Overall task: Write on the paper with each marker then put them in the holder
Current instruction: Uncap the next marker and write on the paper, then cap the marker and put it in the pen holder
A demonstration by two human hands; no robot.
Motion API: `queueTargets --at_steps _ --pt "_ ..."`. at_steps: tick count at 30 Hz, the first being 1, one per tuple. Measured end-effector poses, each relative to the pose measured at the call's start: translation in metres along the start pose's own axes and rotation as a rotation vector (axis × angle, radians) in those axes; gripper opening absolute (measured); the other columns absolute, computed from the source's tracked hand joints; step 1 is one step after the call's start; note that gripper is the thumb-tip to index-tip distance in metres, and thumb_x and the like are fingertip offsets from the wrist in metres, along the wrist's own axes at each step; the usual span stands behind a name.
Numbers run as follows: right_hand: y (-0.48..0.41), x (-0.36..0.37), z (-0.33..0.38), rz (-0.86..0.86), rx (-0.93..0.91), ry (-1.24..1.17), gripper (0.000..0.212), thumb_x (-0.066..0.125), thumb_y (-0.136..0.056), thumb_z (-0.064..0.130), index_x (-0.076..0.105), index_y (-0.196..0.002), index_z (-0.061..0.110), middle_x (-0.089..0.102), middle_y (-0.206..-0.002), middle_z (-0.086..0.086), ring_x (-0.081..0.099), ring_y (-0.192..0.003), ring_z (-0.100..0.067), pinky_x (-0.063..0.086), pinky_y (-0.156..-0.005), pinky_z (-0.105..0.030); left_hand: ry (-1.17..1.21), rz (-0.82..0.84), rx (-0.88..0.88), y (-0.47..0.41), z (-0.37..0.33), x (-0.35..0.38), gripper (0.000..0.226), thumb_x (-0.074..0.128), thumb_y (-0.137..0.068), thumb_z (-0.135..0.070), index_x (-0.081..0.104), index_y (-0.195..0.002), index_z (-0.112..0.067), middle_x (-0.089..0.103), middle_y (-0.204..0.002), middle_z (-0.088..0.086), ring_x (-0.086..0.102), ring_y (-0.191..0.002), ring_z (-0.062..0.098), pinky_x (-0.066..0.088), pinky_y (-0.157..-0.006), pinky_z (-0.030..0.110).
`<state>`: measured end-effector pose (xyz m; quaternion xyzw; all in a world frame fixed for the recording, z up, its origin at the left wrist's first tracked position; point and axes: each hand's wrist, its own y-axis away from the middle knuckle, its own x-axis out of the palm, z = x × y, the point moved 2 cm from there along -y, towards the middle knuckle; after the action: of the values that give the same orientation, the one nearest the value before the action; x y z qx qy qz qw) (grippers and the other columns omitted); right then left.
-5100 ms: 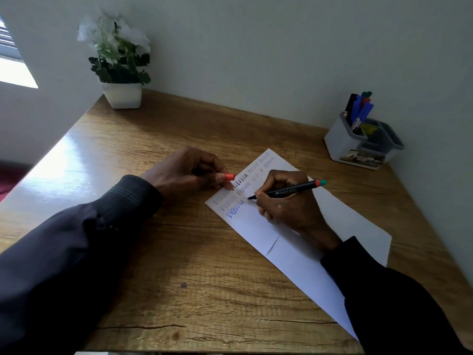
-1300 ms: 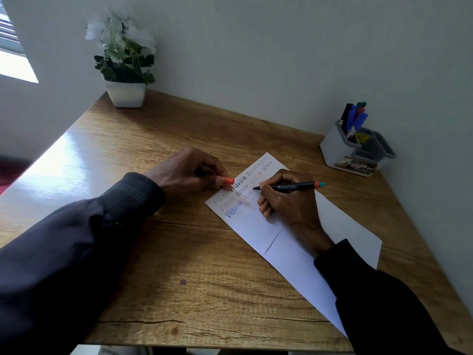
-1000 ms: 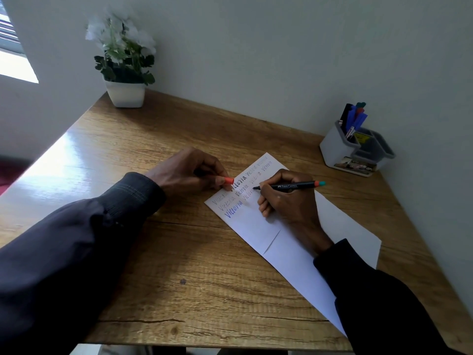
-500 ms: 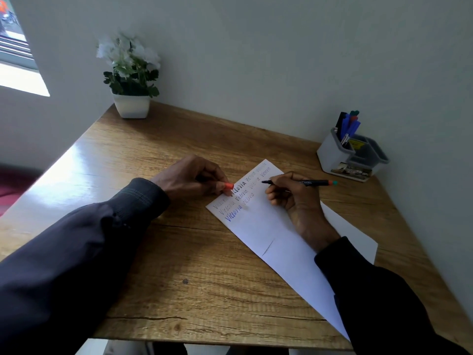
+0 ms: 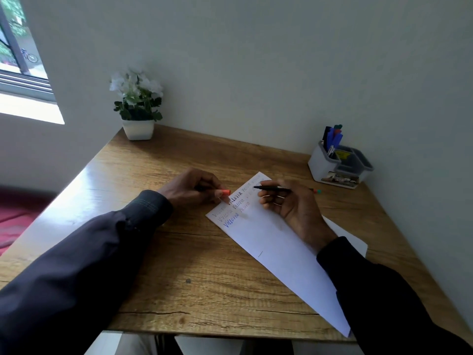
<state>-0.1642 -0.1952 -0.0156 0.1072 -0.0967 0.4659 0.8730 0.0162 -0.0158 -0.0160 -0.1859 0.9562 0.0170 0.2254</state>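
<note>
Head view: right hand (image 5: 294, 208) fingers pinch the black marker (image 5: 275, 188) over the paper (image 5: 276, 244); left hand (image 5: 188, 187) fingers pinch an orange cap (image 5: 225, 192) beside it; the holder (image 5: 323, 168) stands far right on the tabletop (image 5: 179, 265).

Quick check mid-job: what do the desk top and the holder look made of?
Desk top: wood or wood-look laminate, semi-gloss; grain lines and window glare show. Holder: probably moulded plastic, white walls, grey rim, smooth and matte.
</note>
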Motion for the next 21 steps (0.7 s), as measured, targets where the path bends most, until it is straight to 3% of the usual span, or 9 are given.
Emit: queueTargets --at_steps 3,6,8,11,13,18,21 --pt "0.008 -0.001 0.010 -0.018 -0.035 -0.002 0.031 0.045 -0.099 0.014 0.069 -0.104 -0.005 0.066 -0.080 -0.020 0.061 -0.069 -0.029 0.052 -0.056 -0.029 0.052 -0.041 0.057 0.004 -0.006 -0.002 0.015 0.066 -0.089 -0.011 0.070 -0.101 -0.004 0.075 -0.101 0.003 0.071 -0.095 0.015 0.058 -0.084 0.036" --pt "0.019 -0.002 0.020 -0.038 -0.163 0.028 0.012 0.058 -0.091 0.007 0.069 -0.086 0.009 0.063 -0.072 -0.016 0.057 -0.060 -0.025 0.044 -0.047 -0.026 0.059 -0.078 0.119 0.007 -0.017 -0.003 0.014 0.066 -0.088 -0.006 0.070 -0.101 -0.004 0.075 -0.098 0.003 0.070 -0.092 0.015 0.056 -0.077 0.027" --pt "0.027 -0.002 0.027 0.016 -0.215 0.027 0.010 0.063 -0.088 0.008 0.071 -0.092 0.005 0.066 -0.081 -0.018 0.061 -0.065 -0.025 0.048 -0.051 -0.026 0.047 -0.084 0.146 0.009 -0.024 -0.002 0.014 0.066 -0.088 -0.007 0.071 -0.101 -0.005 0.075 -0.098 0.002 0.070 -0.092 0.013 0.055 -0.075 0.022" --pt "0.041 -0.002 0.035 0.088 -0.238 0.049 0.028 0.060 -0.092 0.017 0.070 -0.108 -0.004 0.071 -0.097 -0.024 0.066 -0.075 -0.025 0.054 -0.061 -0.027 0.057 -0.099 0.169 0.012 -0.030 0.000 0.014 0.067 -0.087 -0.007 0.072 -0.100 -0.006 0.074 -0.096 0.002 0.070 -0.089 0.014 0.056 -0.073 0.023" --pt "0.049 0.000 0.037 0.097 -0.288 0.120 0.028 0.062 -0.095 0.015 0.068 -0.112 -0.006 0.073 -0.101 -0.026 0.069 -0.077 -0.028 0.056 -0.063 -0.028 0.061 -0.112 0.186 0.015 -0.033 0.001 0.012 0.067 -0.087 -0.008 0.072 -0.098 -0.008 0.074 -0.093 0.002 0.071 -0.087 0.015 0.056 -0.073 0.024" --pt "0.067 0.008 0.036 0.078 -0.410 0.305 0.024 0.068 -0.087 0.018 0.071 -0.104 0.001 0.076 -0.094 -0.022 0.074 -0.079 -0.039 0.061 -0.066 -0.035 0.065 -0.145 0.212 0.022 -0.040 0.004 0.013 0.068 -0.086 -0.014 0.073 -0.098 -0.012 0.074 -0.090 0.003 0.070 -0.085 0.021 0.059 -0.078 0.037" --pt "0.073 0.014 0.037 0.081 -0.434 0.324 0.023 0.068 -0.087 0.017 0.072 -0.103 0.001 0.077 -0.094 -0.020 0.075 -0.079 -0.038 0.061 -0.066 -0.035 0.046 -0.155 0.222 0.025 -0.047 0.005 0.013 0.068 -0.085 -0.015 0.073 -0.098 -0.015 0.074 -0.092 0.003 0.070 -0.085 0.021 0.060 -0.078 0.038"
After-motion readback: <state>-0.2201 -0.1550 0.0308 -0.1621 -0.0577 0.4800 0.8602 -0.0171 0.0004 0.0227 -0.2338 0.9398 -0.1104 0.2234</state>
